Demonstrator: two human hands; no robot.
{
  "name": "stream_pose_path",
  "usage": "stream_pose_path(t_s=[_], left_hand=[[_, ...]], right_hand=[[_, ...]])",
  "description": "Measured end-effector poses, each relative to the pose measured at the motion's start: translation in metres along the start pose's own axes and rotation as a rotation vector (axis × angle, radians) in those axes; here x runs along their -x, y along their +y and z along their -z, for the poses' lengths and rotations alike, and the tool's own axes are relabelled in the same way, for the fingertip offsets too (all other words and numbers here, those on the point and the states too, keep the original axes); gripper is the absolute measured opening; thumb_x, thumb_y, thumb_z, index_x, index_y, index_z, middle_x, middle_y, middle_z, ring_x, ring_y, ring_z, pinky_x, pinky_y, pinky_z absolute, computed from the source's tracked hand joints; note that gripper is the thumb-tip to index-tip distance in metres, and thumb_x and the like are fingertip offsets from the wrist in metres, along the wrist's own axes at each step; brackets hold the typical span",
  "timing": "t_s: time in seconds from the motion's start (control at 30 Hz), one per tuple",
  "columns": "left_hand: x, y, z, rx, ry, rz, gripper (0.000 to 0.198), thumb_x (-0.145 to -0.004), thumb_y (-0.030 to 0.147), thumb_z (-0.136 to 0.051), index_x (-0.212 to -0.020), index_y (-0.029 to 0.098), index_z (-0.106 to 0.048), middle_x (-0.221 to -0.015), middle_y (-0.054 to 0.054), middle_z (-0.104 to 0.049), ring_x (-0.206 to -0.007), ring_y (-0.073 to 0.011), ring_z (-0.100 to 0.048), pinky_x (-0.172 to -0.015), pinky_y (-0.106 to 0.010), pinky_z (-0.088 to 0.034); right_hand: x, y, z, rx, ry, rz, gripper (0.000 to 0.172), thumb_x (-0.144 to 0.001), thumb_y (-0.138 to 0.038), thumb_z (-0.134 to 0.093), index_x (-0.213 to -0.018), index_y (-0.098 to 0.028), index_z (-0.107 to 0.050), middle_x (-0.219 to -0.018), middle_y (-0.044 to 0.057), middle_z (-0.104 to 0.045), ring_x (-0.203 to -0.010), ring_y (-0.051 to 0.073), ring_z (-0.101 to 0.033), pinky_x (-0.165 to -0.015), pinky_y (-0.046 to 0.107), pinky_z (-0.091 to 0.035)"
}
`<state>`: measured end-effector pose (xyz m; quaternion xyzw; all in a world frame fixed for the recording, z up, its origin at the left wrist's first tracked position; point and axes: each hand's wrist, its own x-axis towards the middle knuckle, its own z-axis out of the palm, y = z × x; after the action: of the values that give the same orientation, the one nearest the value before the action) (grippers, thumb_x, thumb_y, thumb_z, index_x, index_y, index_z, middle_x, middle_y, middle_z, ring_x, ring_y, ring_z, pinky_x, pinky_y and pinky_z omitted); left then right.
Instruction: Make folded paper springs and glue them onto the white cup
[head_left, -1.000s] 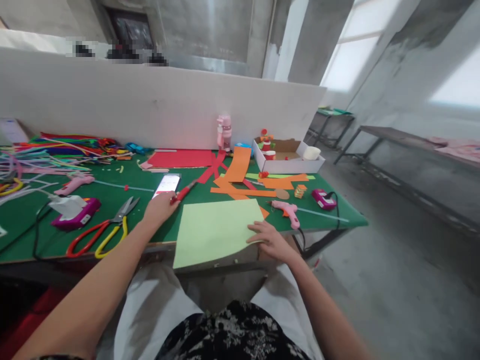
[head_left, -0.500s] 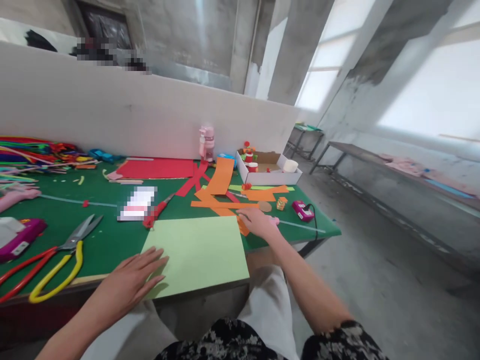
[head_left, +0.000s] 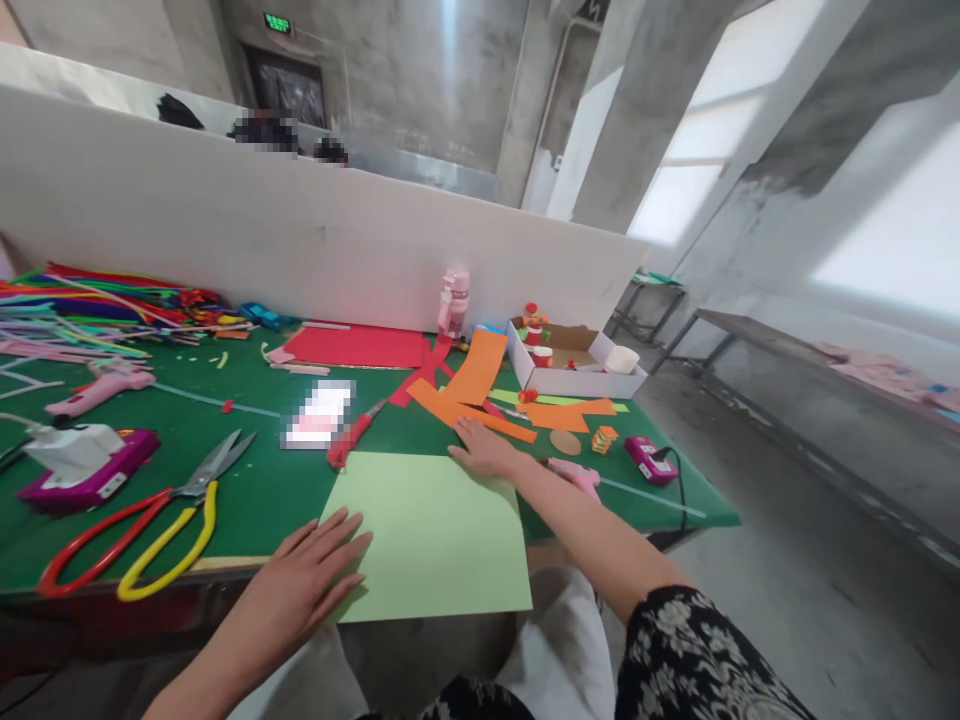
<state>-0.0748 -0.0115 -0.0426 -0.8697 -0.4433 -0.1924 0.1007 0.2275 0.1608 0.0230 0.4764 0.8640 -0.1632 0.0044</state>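
Phone (head_left: pixel 319 415): screen blurred into blocks, can't read it.
Pale green sheet (head_left: pixel 435 540): left edge partly under left hand (head_left: pixel 322 565), far right corner under right hand (head_left: pixel 486 450).
Pink glue gun (head_left: pixel 576 472): grip partly behind right forearm.
Coloured strands (head_left: pixel 97 312): cut off at left.
Green sign (head_left: pixel 277 23): lettering too small for me.

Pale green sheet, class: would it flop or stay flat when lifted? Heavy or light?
The pale green sheet would probably feel light, since it looks thin. It may stay fairly flat, as its near edge juts past the table with little visible sag. Lifted by one corner, a sheet this broad could still bend.
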Motion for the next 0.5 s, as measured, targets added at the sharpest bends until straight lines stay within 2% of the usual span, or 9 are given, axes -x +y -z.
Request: stream_pose_path(t_s=[0.1, 0.2, 0.3, 0.4, 0.5], left_hand=[[-0.006, 0.003, 0.004, -0.017, -0.024, 0.029, 0.047, -0.101, 0.053, -0.034, -0.124, 0.032, -0.07, -0.134, -0.006, -0.068, -0.125, -0.0249, -0.062, -0.104, -0.039, -0.046], [-0.01, 0.003, 0.007, 0.013, -0.039, 0.041, 0.046, -0.102, 0.049, -0.034, -0.121, 0.03, -0.071, -0.138, -0.006, -0.066, -0.126, -0.0249, -0.061, -0.106, -0.039, -0.045], [-0.013, -0.002, 0.01, 0.058, -0.062, 0.037, 0.046, -0.101, 0.048, -0.034, -0.123, 0.03, -0.07, -0.141, -0.005, -0.063, -0.131, -0.0251, -0.057, -0.106, -0.038, -0.045], [-0.023, -0.012, 0.016, 0.109, -0.128, 0.017, 0.046, -0.1, 0.05, -0.035, -0.12, 0.031, -0.071, -0.132, -0.004, -0.07, -0.126, -0.0257, -0.061, -0.102, -0.039, -0.048], [-0.052, -0.026, 0.03, 0.079, -0.19, 0.154, 0.046, -0.101, 0.044, -0.032, -0.118, 0.027, -0.071, -0.127, -0.007, -0.071, -0.115, -0.0268, -0.064, -0.094, -0.04, -0.051]], right_hand=[[-0.007, 0.013, 0.025, -0.006, 0.013, 0.057, 0.055, -0.101, -0.042, -0.04, -0.147, -0.014, -0.049, -0.155, 0.013, -0.046, -0.145, 0.029, -0.039, -0.12, 0.047, -0.03], [0.005, 0.01, 0.034, -0.022, 0.066, 0.054, 0.057, -0.103, -0.045, -0.034, -0.148, -0.013, -0.047, -0.157, 0.013, -0.043, -0.147, 0.029, -0.035, -0.121, 0.046, -0.027], [0.027, -0.006, 0.02, -0.038, 0.138, -0.035, 0.064, -0.105, -0.049, -0.026, -0.153, -0.009, -0.039, -0.161, 0.016, -0.037, -0.15, 0.029, -0.03, -0.122, 0.045, -0.026], [0.035, -0.017, 0.0, -0.027, 0.147, -0.116, 0.067, -0.103, -0.05, -0.032, -0.152, -0.004, -0.038, -0.16, 0.021, -0.034, -0.151, 0.033, -0.027, -0.123, 0.048, -0.023], [0.023, -0.018, -0.011, -0.025, 0.156, -0.192, 0.061, -0.104, -0.043, -0.033, -0.149, -0.004, -0.042, -0.157, 0.023, -0.039, -0.15, 0.035, -0.03, -0.121, 0.051, -0.023]])
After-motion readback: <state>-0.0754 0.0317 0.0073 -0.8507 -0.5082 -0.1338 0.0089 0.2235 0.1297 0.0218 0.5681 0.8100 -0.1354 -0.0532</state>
